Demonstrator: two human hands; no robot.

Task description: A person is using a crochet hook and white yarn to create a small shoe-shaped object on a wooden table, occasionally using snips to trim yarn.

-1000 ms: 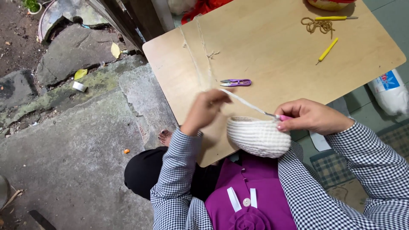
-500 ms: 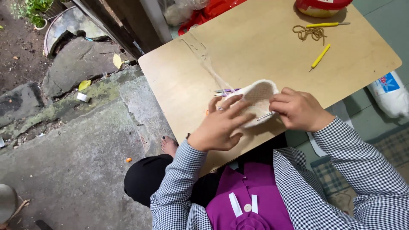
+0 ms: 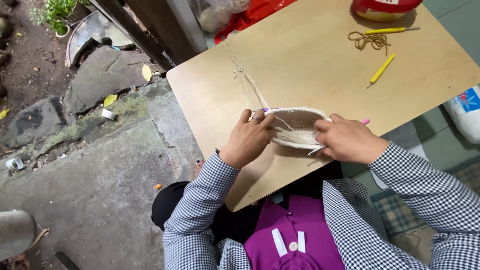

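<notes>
From the head camera, looking straight down: a person in a checked shirt is sitting at a pale wooden table (image 3: pixel 310 65), working a cream crocheted piece (image 3: pixel 299 125) shaped like a shallow bowl. The piece is lying on the table near its front edge, opening facing up, between the 2 hands. The left hand (image 3: pixel 250 140) is gripping the piece's left rim, fingers curled over the edge and a ring showing on 1 finger. The right hand (image 3: pixel 347 140) is closing around the right rim, thumb pressing on top, and it is also pinching a crochet hook (image 3: pixel 320 148) whose metal tip is sticking out below the knuckles and whose pink end is showing past the hand. A cream yarn strand (image 3: pixel 245 80) is running from the piece up across the table toward the far edge. Farther back, 2 yellow-handled hooks (image 3: pixel 381 70) are lying well apart from the hands, beside a small tangle of tan yarn (image 3: pixel 369 40). A red-lidded container (image 3: pixel 385 7) is standing at the far edge.
</notes>
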